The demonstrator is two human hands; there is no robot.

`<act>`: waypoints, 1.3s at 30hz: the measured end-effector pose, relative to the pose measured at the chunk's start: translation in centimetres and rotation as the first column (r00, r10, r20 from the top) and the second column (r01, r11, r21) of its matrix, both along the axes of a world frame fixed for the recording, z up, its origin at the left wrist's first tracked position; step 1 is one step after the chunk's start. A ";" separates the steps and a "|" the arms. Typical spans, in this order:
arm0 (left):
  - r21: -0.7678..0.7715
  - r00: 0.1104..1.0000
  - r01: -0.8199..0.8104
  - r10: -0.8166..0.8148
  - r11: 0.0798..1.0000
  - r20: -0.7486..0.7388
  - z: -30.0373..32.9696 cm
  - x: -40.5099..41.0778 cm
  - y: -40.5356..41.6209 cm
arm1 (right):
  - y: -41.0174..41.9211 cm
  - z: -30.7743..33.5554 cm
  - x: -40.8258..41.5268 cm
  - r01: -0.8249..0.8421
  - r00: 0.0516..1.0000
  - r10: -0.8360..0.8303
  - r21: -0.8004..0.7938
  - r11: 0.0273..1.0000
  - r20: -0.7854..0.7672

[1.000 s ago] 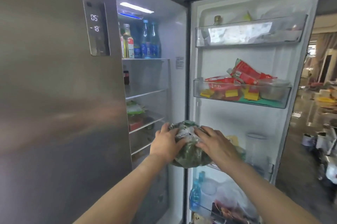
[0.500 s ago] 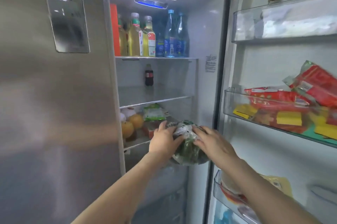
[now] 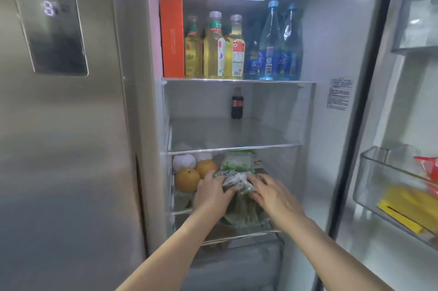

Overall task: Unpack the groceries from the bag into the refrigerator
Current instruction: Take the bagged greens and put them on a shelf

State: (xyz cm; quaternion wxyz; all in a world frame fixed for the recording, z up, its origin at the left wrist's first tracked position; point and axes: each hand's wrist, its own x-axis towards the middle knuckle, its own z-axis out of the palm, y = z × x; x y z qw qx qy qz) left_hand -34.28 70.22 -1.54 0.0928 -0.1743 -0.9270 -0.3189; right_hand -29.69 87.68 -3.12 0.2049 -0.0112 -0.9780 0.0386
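Observation:
A clear plastic bag of green leafy vegetables (image 3: 244, 205) is held between both hands at the third shelf (image 3: 237, 236) of the open refrigerator. My left hand (image 3: 212, 193) grips its left side and my right hand (image 3: 272, 193) grips its right side, fingers curled over the knotted top. The bag sits partly inside the shelf space, just right of two brown round pears (image 3: 188, 179). Whether the bag rests on the shelf glass I cannot tell.
Behind the bag lie a green packet (image 3: 238, 160) and white foam-wrapped fruit (image 3: 183, 161). The shelf above holds one small cola bottle (image 3: 237, 105). The top shelf carries an orange box (image 3: 171, 37), oil bottles and blue water bottles. Door bins (image 3: 388, 186) with yellow and red packets stand right.
Both hands carried the bag of greens from in front of the door into the third shelf space, beside the pears. The view moved closer and left.

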 end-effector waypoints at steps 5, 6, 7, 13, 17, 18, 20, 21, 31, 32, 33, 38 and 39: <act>0.086 0.954 -0.061 0.083 0.994 -0.287 6.0 -1.7 2.0 | 1.7 5.7 -2.7 -0.099 0.935 0.083 -0.028 0.995 -0.346; 0.109 0.931 -0.072 0.106 0.991 -0.350 7.7 -2.0 2.3 | 2.0 7.2 -3.3 -0.104 0.911 0.086 -0.022 0.994 -0.403; 0.126 0.907 -0.075 0.120 0.989 -0.404 9.3 -2.6 2.6 | 2.2 8.8 -4.0 -0.105 0.891 0.086 -0.019 0.994 -0.445; 0.120 0.910 -0.152 0.186 0.981 -0.371 13.9 -9.2 3.4 | 2.5 13.6 -10.7 -0.114 0.911 0.098 -0.015 0.993 -0.402; 0.183 0.943 -0.213 0.251 0.960 -0.219 12.4 -13.7 3.2 | 2.2 13.5 -15.2 -0.120 0.962 0.102 -0.054 0.991 -0.255; 0.208 0.948 -0.218 0.257 0.954 -0.187 12.1 -14.6 3.0 | 2.1 13.3 -16.0 -0.135 0.967 0.114 -0.083 0.987 -0.226; 0.182 0.951 -0.230 0.261 0.956 -0.167 11.5 -16.2 2.4 | 1.4 12.8 -17.3 -0.169 0.974 0.144 -0.138 0.976 -0.172; 0.141 0.951 -0.237 0.259 0.961 -0.171 11.3 -16.7 2.2 | 1.1 12.5 -18.0 -0.176 0.979 0.152 -0.173 0.969 -0.138; 0.026 0.983 -0.141 0.143 0.990 -0.118 7.2 -16.4 0.8 | 1.5 9.8 -17.5 -0.325 0.939 0.345 -0.327 0.887 0.002; 0.001 0.988 -0.113 0.112 0.994 -0.108 6.7 -16.2 0.5 | 1.6 9.4 -17.5 -0.318 0.940 0.340 -0.308 0.897 0.021; -0.021 0.991 -0.098 0.095 0.995 -0.099 6.5 -16.2 0.3 | 1.7 9.1 -17.6 -0.307 0.943 0.331 -0.293 0.906 0.034; -0.064 0.990 -0.125 0.120 0.990 -0.074 6.3 -17.4 0.2 | 0.9 8.7 -19.0 -0.284 0.946 0.315 -0.273 0.919 0.076; -0.071 0.989 -0.130 0.125 0.989 -0.075 6.4 -17.8 0.3 | 0.6 8.6 -19.6 -0.272 0.950 0.302 -0.260 0.926 0.080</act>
